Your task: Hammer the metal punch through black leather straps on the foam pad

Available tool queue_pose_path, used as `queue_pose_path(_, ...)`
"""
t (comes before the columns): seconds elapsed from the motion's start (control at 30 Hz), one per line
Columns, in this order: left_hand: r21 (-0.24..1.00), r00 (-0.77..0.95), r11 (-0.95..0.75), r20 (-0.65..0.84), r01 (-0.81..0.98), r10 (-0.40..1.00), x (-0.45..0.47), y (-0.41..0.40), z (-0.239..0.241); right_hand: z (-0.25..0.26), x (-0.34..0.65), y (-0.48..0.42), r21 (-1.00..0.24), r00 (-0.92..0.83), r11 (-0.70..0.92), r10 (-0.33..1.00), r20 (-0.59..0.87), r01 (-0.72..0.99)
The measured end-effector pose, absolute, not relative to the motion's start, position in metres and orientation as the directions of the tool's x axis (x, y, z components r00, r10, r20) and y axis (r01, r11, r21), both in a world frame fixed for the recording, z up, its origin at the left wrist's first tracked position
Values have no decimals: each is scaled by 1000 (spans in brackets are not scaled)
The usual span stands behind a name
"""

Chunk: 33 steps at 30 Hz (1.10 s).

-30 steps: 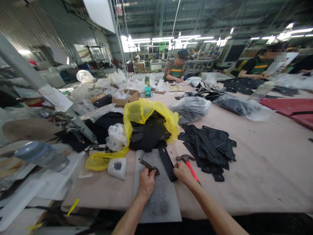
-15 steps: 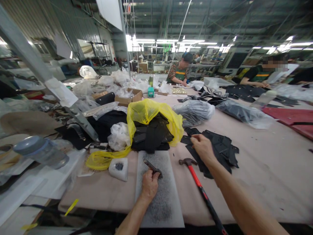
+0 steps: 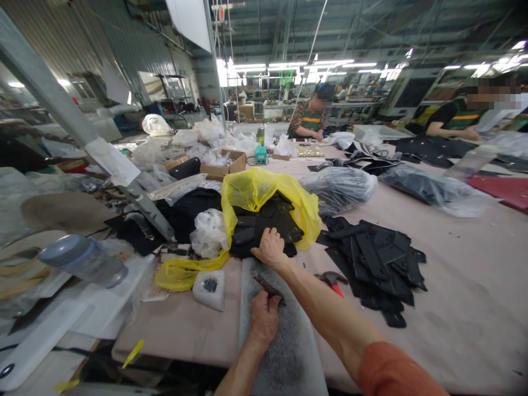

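Note:
My left hand (image 3: 264, 320) rests on a grey speckled pad (image 3: 284, 352) and is closed on a small dark metal tool (image 3: 269, 287). My right hand (image 3: 270, 247) reaches across to a stack of black leather pieces (image 3: 268, 223) that lies in an open yellow plastic bag (image 3: 256, 190); its fingers curl onto the front edge of the stack. A red-handled hammer (image 3: 333, 280) lies on the table right of my forearm, partly hidden by it. A loose pile of black leather pieces (image 3: 373, 258) is spread further right.
A white foam block (image 3: 209, 287), a plastic water bottle (image 3: 84, 261) and white plastic bags (image 3: 208, 234) crowd the left. Clear bags of dark parts (image 3: 342, 187) lie beyond. Two other people (image 3: 311, 115) work at the far side of the long table (image 3: 474, 275).
My right hand let go of the hammer, went to the loose black pile on the right, then swung left to the stack in the yellow bag. The left hand kept the tool.

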<state>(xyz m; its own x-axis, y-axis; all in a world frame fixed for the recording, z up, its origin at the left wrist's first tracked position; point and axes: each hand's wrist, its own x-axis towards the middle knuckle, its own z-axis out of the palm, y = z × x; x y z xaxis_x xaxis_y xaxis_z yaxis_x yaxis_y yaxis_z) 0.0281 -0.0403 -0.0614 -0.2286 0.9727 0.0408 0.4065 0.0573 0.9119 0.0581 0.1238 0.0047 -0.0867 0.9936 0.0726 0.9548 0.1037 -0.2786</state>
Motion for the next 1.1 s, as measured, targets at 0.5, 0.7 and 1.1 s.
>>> queue_pose_path(0.5, 893, -241, 61, 54, 445, 969, 28, -38, -61, -19, 115, 114, -479, -46, -2, 995, -89, 878)
queue_pose_path(0.7, 899, -234, 52, 57, 436, 971, 28, -39, -57, -27, 146, 95, -629, -159, 114, 987, -15, 769)
queue_pose_path(1.1, 887, -248, 21, 107, 461, 963, 28, -37, -58, -11, 183, 72, -797, -299, 284, 944, 137, 533)
